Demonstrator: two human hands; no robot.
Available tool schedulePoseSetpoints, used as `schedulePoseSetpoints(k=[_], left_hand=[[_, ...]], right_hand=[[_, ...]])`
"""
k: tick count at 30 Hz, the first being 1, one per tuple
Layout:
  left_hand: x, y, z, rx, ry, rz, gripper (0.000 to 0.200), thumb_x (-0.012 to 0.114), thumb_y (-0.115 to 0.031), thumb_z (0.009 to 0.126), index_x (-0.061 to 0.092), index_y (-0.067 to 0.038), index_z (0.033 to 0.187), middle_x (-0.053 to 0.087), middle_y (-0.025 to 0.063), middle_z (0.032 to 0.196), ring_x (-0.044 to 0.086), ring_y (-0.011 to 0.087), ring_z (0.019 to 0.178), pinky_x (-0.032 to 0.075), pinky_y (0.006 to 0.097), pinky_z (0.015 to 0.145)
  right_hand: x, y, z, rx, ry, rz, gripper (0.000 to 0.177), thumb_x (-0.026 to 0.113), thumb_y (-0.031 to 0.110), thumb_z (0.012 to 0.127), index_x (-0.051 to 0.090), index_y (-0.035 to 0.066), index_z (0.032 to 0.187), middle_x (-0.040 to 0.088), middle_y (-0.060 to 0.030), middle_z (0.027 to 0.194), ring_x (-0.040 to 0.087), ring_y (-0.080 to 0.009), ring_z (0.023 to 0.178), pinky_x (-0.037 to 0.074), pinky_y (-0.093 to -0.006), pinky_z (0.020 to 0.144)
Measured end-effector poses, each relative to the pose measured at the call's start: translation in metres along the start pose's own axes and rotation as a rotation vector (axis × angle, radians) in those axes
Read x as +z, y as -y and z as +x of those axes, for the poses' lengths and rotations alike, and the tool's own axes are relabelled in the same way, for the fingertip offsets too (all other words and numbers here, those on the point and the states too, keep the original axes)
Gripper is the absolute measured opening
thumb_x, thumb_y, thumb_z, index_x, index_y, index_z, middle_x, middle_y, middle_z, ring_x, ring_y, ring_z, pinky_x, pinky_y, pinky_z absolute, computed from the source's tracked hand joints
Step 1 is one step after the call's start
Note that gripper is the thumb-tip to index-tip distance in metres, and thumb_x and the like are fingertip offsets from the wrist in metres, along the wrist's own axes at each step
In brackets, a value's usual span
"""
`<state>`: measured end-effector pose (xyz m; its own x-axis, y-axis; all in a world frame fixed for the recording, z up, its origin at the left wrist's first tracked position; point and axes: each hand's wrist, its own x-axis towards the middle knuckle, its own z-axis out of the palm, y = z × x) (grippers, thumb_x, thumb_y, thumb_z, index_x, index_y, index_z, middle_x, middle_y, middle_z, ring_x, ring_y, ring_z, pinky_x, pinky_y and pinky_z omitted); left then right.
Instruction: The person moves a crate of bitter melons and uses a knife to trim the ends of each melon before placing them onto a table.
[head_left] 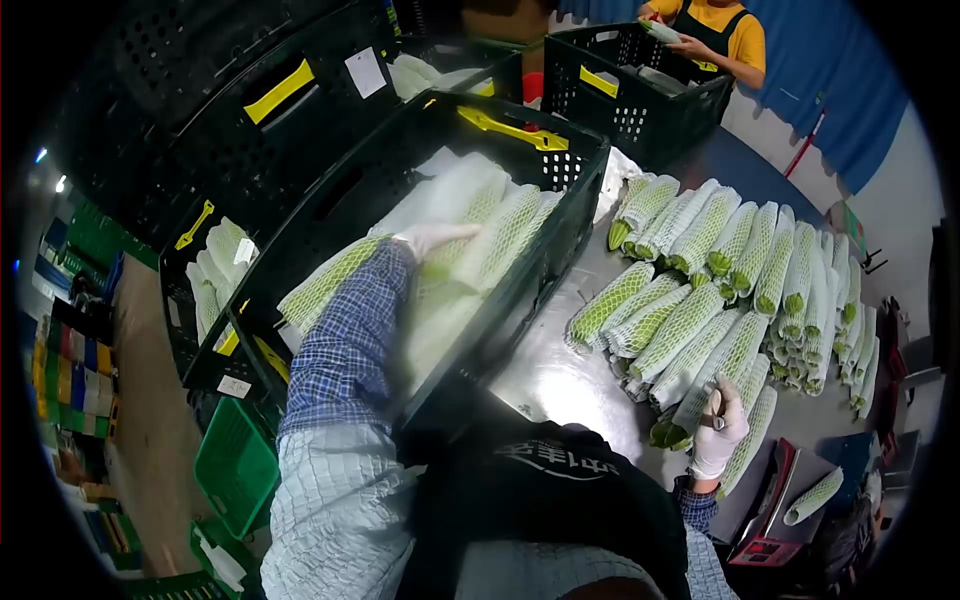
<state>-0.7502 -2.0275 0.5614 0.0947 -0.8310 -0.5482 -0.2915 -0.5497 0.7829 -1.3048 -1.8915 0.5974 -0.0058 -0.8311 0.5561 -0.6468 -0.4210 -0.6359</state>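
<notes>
Main crate: a dark green crate (572, 222) with a yellow handle (515, 130) at its far end stands in front of the person, beside the pile on the desk (545, 365).
Main crate contents: long green vegetables in white foam nets (505, 235), side by side, with pale wrapping over part of them; one netted vegetable (330, 283) lies on the crate's left side, partly behind the sleeve.
Left hand: the gloved left hand (436, 236) is inside the main crate, on the netted vegetables; it is blurred, its fingers reach right, and whether they grip is hard to tell.
Right hand: the gloved right hand (722, 428) is at the near edge of the pile, fingers bent, with a small greyish thing (715, 405) at them; whether they pinch it cannot be told.
Desk pile: netted vegetables (690, 325) lie stacked in rows on the metal top, many with green ends toward the person.
Left crate: a dark crate (178, 300) holds more netted vegetables (222, 262).
Back crate: another (508, 76) holds pale wrapped pieces (415, 72).
Far crate: a dark crate (625, 118) stands before a co-worker (745, 40), who holds a wrapped piece (661, 32) above it.
Green basket: it (236, 468) sits low at the left.
Lower right: one netted vegetable (814, 497) lies apart from the pile.
</notes>
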Motion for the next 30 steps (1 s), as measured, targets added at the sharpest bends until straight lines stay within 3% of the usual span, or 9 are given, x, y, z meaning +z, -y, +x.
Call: schedulePoseSetpoints(k=[5, 7, 10, 15, 17, 20, 25, 27, 30], left_hand=[[-0.035, -0.046, -0.047, 0.246, -0.228, 0.169, 0.055, 0.08, -0.038, 0.082, 0.066, 0.002, 0.117, 0.072, 0.011, 0.101, 0.068, 0.0152, 0.093, 0.054, 0.0317, 0.08], [-0.043, -0.065, -0.076, 0.357, -0.15, -0.143, 0.037, 0.079, -0.026, 0.085, 0.067, 0.001, 0.109, 0.072, 0.0081, 0.095, 0.067, 0.0116, 0.092, 0.056, 0.0308, 0.081], [-0.043, -0.092, -0.122, 0.664, -0.137, -0.414, 0.039, 0.076, -0.02, 0.087, 0.061, -0.001, 0.118, 0.07, 0.007, 0.105, 0.067, 0.0121, 0.091, 0.056, 0.0307, 0.085], [-0.026, -0.119, -0.189, 0.948, 0.034, -0.76, 0.064, 0.071, -0.016, 0.088, 0.041, 0.0, 0.143, 0.057, 0.0187, 0.133, 0.057, 0.032, 0.124, 0.046, 0.0494, 0.109], [-0.01, -0.121, -0.215, 0.861, 0.305, -1.071, 0.066, 0.07, 0.004, 0.083, 0.042, 0.0, 0.143, 0.056, 0.0185, 0.132, 0.057, 0.0316, 0.121, 0.04, 0.0506, 0.113], [0.018, -0.114, -0.229, 0.791, 0.351, -1.388, 0.061, 0.071, 0.003, 0.081, 0.049, 0.002, 0.138, 0.059, 0.0194, 0.129, 0.056, 0.0326, 0.122, 0.04, 0.0522, 0.113], [0.043, -0.1, -0.234, 0.594, 0.199, -1.617, 0.047, 0.074, -0.017, 0.086, 0.056, 0.002, 0.125, 0.063, 0.0169, 0.127, 0.059, 0.0311, 0.118, 0.04, 0.0486, 0.111], [0.052, -0.093, -0.236, 0.527, 0.389, -1.854, 0.057, 0.072, -0.029, 0.09, 0.05, 0.004, 0.131, 0.057, 0.0218, 0.133, 0.054, 0.038, 0.126, 0.04, 0.0571, 0.111], [0.06, -0.09, -0.24, 0.456, 0.455, -1.699, 0.058, 0.068, -0.037, 0.092, 0.05, 0.004, 0.128, 0.059, 0.0223, 0.128, 0.056, 0.037, 0.123, 0.046, 0.0547, 0.107]], right_hand=[[-0.003, 0.004, -0.001, 0.057, -0.038, 0.055, 0.02, 0.059, 0.003, 0.095, 0.068, -0.002, 0.112, 0.072, -0.0168, 0.104, 0.071, -0.0197, 0.085, 0.054, -0.029, 0.077], [-0.003, 0.006, 0.001, 0.067, -0.029, 0.08, 0.02, 0.059, 0.003, 0.095, 0.068, -0.002, 0.112, 0.073, -0.0161, 0.103, 0.071, -0.0193, 0.084, 0.054, -0.0289, 0.077], [0.001, 0.012, 0.01, 0.058, 0.023, 0.112, 0.02, 0.059, 0.003, 0.096, 0.068, -0.002, 0.113, 0.072, -0.0133, 0.094, 0.07, -0.0167, 0.082, 0.054, -0.0277, 0.075], [0.029, 0.052, 0.049, -0.138, 0.089, 0.222, 0.022, 0.061, 0.006, 0.094, 0.067, -0.001, 0.115, 0.072, -0.0127, 0.088, 0.07, -0.0169, 0.076, 0.053, -0.0267, 0.067], [0.041, 0.078, 0.064, -0.198, 0.136, 0.208, 0.025, 0.063, 0.003, 0.091, 0.067, 0.001, 0.115, 0.071, -0.0121, 0.086, 0.068, -0.015, 0.072, 0.052, -0.027, 0.063], [0.064, 0.124, 0.088, -0.332, 0.05, 0.168, 0.041, 0.063, -0.006, 0.084, 0.065, 0.004, 0.124, 0.059, -0.0001, 0.076, 0.045, -0.0071, 0.059, 0.039, -0.0227, 0.056], [0.099, 0.177, 0.12, -0.55, 0.116, 0.528, 0.044, 0.059, -0.008, 0.083, 0.064, 0.005, 0.126, 0.059, 0.0001, 0.077, 0.056, -0.0101, 0.066, 0.046, -0.0224, 0.065], [0.114, 0.194, 0.126, -0.716, 0.001, 0.317, 0.062, 0.059, -0.01, 0.067, 0.063, 0.006, 0.126, 0.056, -0.0032, 0.072, 0.057, -0.0162, 0.061, 0.048, -0.0263, 0.06], [0.128, 0.216, 0.134, -0.778, -0.044, 0.278, 0.064, 0.06, -0.009, 0.064, 0.065, 0.008, 0.125, 0.062, -0.0063, 0.075, 0.061, -0.0204, 0.061, 0.05, -0.0294, 0.059]])
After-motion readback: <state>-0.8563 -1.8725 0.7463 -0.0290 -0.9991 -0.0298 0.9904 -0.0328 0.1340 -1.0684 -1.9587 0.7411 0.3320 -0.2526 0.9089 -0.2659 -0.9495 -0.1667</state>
